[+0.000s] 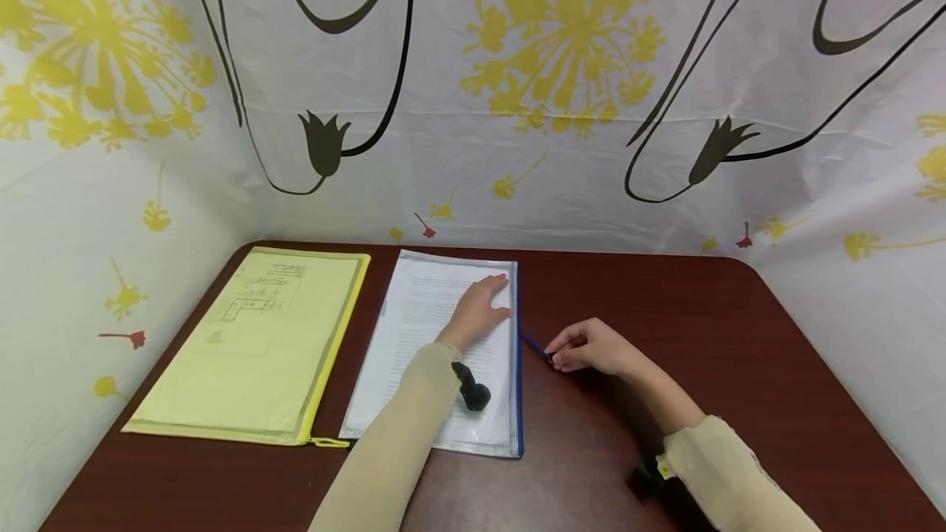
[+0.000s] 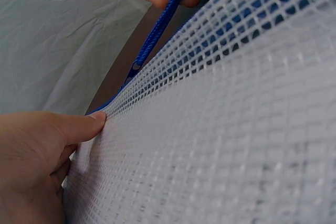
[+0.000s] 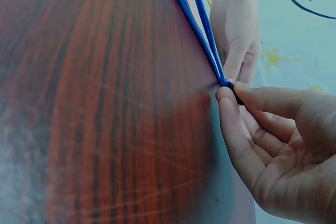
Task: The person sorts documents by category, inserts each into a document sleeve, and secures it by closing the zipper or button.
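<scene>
A clear mesh zip folder point(image 1: 421, 310) with a blue zipper edge and printed sheets inside lies on the table. My left hand point(image 1: 476, 314) rests on its upper right part, fingers spread and thumb by the zipper edge. In the left wrist view, that thumb point(image 2: 86, 127) touches the folder's edge. My right hand point(image 1: 591, 347) pinches the black end of the blue cord zipper pull point(image 1: 534, 343) between thumb and fingertips, just right of the folder. Seen from the right wrist, the doubled cord point(image 3: 207, 38) stretches taut from the folder to those fingertips.
A yellow zip folder point(image 1: 273, 360) with a drawing showing through lies on the left, its yellow pull point(image 1: 328, 442) at the lower corner. Dark red-brown wood makes up the table point(image 1: 702, 310). A white patterned curtain point(image 1: 414, 212) hangs around the back and sides.
</scene>
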`<state>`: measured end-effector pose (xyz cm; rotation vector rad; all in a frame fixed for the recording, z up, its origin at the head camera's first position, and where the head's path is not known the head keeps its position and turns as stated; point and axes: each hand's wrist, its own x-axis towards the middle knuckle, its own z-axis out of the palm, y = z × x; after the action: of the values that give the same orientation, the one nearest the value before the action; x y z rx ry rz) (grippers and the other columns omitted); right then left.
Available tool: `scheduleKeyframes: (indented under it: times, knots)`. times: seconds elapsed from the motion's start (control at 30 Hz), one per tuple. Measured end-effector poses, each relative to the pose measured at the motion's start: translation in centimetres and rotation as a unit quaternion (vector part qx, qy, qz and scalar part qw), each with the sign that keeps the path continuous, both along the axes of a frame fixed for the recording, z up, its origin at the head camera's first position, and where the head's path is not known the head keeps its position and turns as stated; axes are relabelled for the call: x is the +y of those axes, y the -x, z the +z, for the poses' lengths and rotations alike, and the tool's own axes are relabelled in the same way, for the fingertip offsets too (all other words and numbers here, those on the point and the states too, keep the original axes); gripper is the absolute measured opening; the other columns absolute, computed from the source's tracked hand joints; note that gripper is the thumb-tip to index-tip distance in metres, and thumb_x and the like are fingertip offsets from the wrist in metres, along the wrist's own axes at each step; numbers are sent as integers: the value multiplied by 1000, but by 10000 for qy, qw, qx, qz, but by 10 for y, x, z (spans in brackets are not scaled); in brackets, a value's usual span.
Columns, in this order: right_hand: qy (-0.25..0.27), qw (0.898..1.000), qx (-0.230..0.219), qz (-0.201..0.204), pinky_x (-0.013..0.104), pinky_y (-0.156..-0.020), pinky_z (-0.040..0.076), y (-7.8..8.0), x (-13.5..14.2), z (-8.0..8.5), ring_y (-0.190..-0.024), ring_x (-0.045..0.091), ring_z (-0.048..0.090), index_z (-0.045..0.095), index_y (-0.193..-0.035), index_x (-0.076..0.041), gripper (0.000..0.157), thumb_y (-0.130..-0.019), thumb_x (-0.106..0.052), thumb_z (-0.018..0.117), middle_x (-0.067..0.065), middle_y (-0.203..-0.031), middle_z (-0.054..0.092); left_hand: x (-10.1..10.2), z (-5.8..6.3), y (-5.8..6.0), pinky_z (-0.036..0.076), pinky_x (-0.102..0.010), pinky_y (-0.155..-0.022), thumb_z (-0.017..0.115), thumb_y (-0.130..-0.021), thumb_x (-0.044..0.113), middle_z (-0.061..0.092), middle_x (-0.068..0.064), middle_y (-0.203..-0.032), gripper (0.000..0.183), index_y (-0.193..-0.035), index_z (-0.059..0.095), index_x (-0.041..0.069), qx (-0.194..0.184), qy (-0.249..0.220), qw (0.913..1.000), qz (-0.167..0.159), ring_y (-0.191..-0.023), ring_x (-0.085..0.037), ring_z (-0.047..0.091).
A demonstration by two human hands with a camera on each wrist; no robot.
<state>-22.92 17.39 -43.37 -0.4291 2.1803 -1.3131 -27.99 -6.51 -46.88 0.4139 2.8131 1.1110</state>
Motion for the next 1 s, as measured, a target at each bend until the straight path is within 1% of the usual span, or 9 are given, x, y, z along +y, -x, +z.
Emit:
scheduleKeyframes:
  times: [0.5, 0.67, 0.87, 1.0]
  knots:
    - [-57, 9994, -23, 328, 32, -77, 64, -10, 5, 3, -84, 17, 72, 70, -107, 11, 20, -95, -4, 63, 19, -95, 74, 0, -3, 0, 23, -39, -127, 68, -95, 22, 40, -7, -159, 63, -150, 43, 6, -11, -34, 10000, -45, -151, -27, 32]
    - [34, 9986, -123, 518, 33, -77, 64, -14, 5, 4, -83, 16, 71, 69, -106, 12, 20, -95, -1, 61, 19, -95, 74, 0, -2, 1, 23, -39, -127, 68, -95, 22, 40, -6, -159, 63, -150, 43, 7, 10, 23, 10000, -47, -151, -27, 32]
    - [130, 9963, -246, 812, 34, -77, 64, -16, 5, 4, -81, 13, 71, 70, -105, 12, 19, -95, -1, 61, 15, -91, 74, -1, -3, 0, 23, -41, -127, 68, -95, 22, 40, -6, -159, 62, -150, 44, 7, 8, -43, 10000, -37, -151, -27, 32]
    - [198, 9942, -295, 1018, 33, -75, 64, -18, 5, 4, -79, 13, 71, 69, -104, 13, 18, -94, 0, 61, 15, -89, 74, -1, -4, 0, 23, -41, -127, 67, -95, 23, 40, -6, -159, 62, -150, 44, 7, 21, -50, 10000, -36, -150, -27, 33]
